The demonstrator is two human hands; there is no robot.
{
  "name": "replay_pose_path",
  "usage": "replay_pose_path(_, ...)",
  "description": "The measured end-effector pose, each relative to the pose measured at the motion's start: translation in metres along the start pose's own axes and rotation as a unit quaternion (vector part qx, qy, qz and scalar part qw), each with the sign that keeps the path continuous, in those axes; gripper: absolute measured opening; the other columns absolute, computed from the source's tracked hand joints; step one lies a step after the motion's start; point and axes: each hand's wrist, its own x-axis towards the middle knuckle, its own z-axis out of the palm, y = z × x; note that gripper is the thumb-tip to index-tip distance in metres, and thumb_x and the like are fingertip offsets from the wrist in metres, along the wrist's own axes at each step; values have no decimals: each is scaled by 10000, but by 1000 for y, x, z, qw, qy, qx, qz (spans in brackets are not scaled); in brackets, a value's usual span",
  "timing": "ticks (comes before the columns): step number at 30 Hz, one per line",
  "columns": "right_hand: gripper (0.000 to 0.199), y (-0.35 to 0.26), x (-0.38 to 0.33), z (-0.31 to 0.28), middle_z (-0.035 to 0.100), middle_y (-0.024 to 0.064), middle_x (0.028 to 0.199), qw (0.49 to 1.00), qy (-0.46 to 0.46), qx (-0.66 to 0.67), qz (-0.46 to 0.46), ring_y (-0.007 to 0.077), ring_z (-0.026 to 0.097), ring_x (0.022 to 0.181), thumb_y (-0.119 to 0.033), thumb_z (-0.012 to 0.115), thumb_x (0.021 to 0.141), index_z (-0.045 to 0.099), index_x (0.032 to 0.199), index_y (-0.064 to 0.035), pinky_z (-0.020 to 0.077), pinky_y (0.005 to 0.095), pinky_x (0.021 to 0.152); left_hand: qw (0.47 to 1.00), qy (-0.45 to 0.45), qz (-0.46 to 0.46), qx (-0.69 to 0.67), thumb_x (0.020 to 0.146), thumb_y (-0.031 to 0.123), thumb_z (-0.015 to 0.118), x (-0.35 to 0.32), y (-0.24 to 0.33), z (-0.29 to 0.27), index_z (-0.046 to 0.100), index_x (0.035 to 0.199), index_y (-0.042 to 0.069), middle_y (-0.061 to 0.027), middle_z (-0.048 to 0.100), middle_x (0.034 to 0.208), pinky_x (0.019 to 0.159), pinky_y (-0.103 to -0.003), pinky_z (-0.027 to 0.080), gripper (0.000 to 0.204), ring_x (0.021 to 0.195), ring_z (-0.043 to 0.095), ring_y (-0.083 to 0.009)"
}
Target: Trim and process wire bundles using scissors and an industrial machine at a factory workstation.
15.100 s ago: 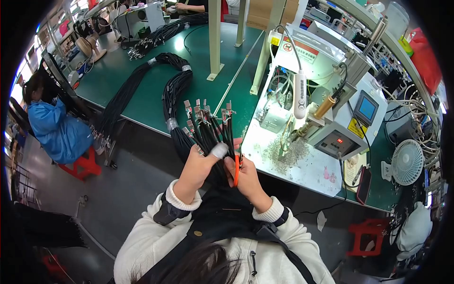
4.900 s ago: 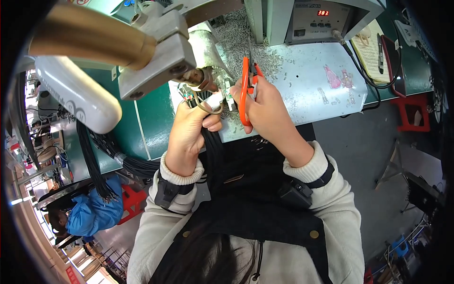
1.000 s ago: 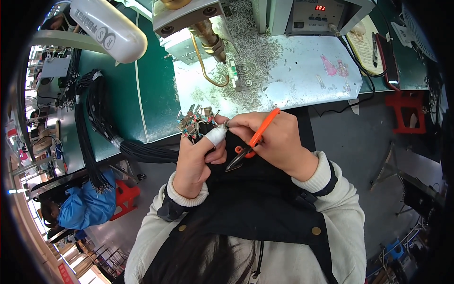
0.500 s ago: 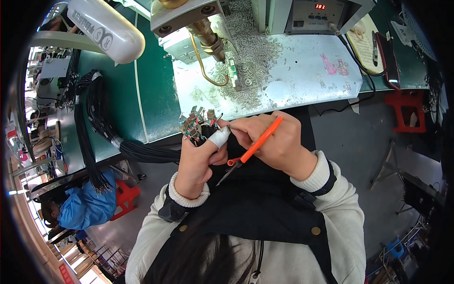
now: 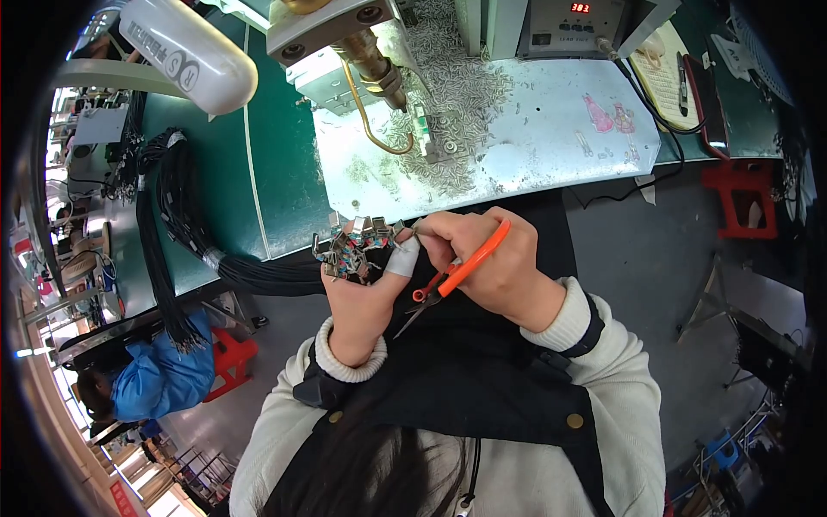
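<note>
My left hand (image 5: 363, 306) is closed round the ends of a bundle of black cables (image 5: 267, 277), which trails off to the left. Small metal connectors (image 5: 360, 233) with coloured wires fan out above its fingers. White tape wraps the left thumb, which presses near one connector. Orange-handled scissors (image 5: 474, 258) rest in my right hand (image 5: 495, 258), blades pointing down and left. The thumb and forefinger of that hand pinch at a connector end beside the taped thumb; the exact piece between the fingertips is too small to make out.
Ahead stands a bench press or welding head (image 5: 379, 73) over a metal plate (image 5: 551, 129) strewn with small metal pieces. A control box (image 5: 577, 30) is behind it. More black cables (image 5: 172, 198) lie on the green table (image 5: 215, 164). Red stools (image 5: 743, 202) and a person in blue (image 5: 164, 370) are around.
My left hand has tilted, and the connectors have turned and shifted slightly down and left. My right hand has moved a little left with the scissors, whose handles show more openly.
</note>
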Motion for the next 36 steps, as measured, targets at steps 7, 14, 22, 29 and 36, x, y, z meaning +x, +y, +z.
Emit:
replay_pose_path(7, 155, 0, -5, 8, 542, 23, 575, 997, 2, 54, 47, 105, 538, 470, 14, 611, 705, 537, 828, -44, 393, 204, 433, 998, 8, 46, -30, 728, -27, 622, 0, 0, 3, 549, 913, -5, -17, 569, 747, 574, -203, 423, 201, 633, 522, -72)
replay_pose_path(14, 133, -1, -5, 5, 589, 80, 726, 984, 0, 147, 100, 134, 616, 653, 6, 591, 764, 507, 868, 6, 475, 207, 548, 982, -40, -81, -164, 752, -42, 587, 8, 14, -1, 537, 911, -20, -10, 514, 651, 397, -201, 245, 168, 437, 363, -47)
replay_pose_path(22, 262, -4, 6, -18, 550, 66, 555, 937, -231, 82, 247, 180, 576, 488, -206, 699, 684, 527, 742, -16, 428, 259, 451, 968, -62, -94, -226, 746, -45, 591, 11, 13, -7, 549, 900, -17, -13, 514, 652, 386, -199, 232, 162, 426, 356, -45)
replay_pose_path(29, 331, -10, 2, -4, 535, 83, 510, 940, -224, 25, 258, 243, 539, 440, -315, 694, 665, 535, 663, -25, 404, 299, 425, 980, -14, -71, -183, 738, -43, 598, 10, 12, -2, 557, 895, -15, -13, 528, 678, 393, -191, 247, 165, 451, 387, -47)
replay_pose_path(36, 290, -1, -15, 12, 524, 98, 500, 943, -199, 30, 266, 245, 509, 405, -254, 639, 741, 527, 667, 3, 391, 321, 412, 979, -25, -80, -186, 738, -39, 598, 17, 10, -4, 559, 884, -17, -12, 525, 678, 401, -190, 255, 153, 458, 386, -45)
